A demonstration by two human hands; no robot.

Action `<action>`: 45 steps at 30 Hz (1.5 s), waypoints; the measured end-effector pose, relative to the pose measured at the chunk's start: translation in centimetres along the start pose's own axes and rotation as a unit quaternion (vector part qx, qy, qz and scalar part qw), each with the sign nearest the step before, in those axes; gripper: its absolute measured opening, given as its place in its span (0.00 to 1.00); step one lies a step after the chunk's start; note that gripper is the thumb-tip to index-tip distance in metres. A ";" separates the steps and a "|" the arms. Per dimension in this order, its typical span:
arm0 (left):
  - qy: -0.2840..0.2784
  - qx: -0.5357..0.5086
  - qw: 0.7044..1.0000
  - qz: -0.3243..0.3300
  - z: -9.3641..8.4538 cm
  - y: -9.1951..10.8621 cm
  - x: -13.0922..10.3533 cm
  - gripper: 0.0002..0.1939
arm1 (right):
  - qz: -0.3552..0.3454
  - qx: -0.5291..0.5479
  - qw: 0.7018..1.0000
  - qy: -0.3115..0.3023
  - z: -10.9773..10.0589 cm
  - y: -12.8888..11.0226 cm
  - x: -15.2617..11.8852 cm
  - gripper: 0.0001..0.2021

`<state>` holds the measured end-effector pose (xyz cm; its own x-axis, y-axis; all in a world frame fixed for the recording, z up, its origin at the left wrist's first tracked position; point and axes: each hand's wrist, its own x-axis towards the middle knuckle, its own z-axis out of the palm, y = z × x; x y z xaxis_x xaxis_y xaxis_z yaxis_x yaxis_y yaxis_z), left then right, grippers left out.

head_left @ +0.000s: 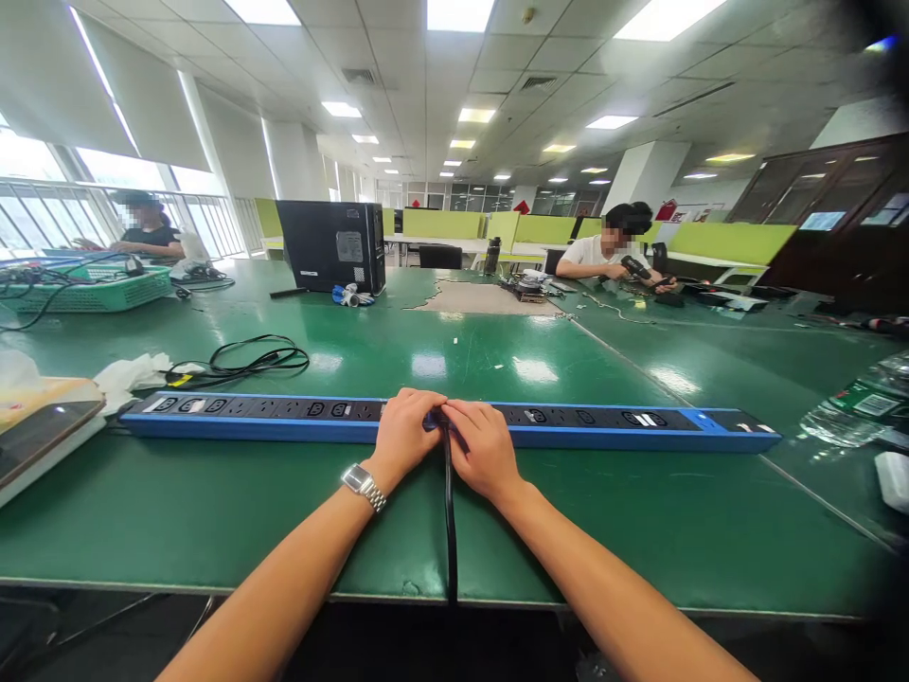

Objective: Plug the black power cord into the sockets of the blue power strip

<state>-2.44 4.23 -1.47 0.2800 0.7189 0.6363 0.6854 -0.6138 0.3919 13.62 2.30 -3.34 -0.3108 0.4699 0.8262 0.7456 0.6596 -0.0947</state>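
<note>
A long blue and black power strip [597, 424] with a row of sockets lies lengthwise across the green table. Over its middle, my left hand [403, 434] and my right hand [489, 447] meet, fingers curled and thumbs close together. Between them they grip the upper end of a black power cable [450, 521]; its plug is hidden by my fingers. From there the cable runs down toward me and over the table's front edge. Whether the plug sits in a socket cannot be seen. A metal wristwatch [364, 485] is on my left wrist.
Behind the strip lies a coiled black cable [259, 358]. At left are a phone [43, 431] and a green basket [106, 287] of cables. A plastic bottle [863, 403] lies right. A black computer case [330, 244] stands farther back. Two people sit across the table.
</note>
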 end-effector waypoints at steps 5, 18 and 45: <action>-0.003 0.000 1.000 -0.007 0.1 0.0 0.1 0.16 | -0.007 -0.012 1.000 0.017 0.4 0.4 0.2 0.17; -0.003 0.008 1.000 0.007 0.4 -0.3 -0.4 0.17 | 0.015 0.028 0.998 0.054 1.4 1.2 0.3 0.16; -0.009 0.036 0.997 -0.060 0.5 -0.4 -0.4 0.17 | 0.198 0.027 0.979 0.030 0.5 2.9 0.0 0.10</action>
<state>-2.48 4.34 -2.15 0.2047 0.7924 0.5746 0.7615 -0.4978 0.4151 15.48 4.45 -3.91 0.0335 0.6605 0.7501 0.7680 0.4632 -0.4423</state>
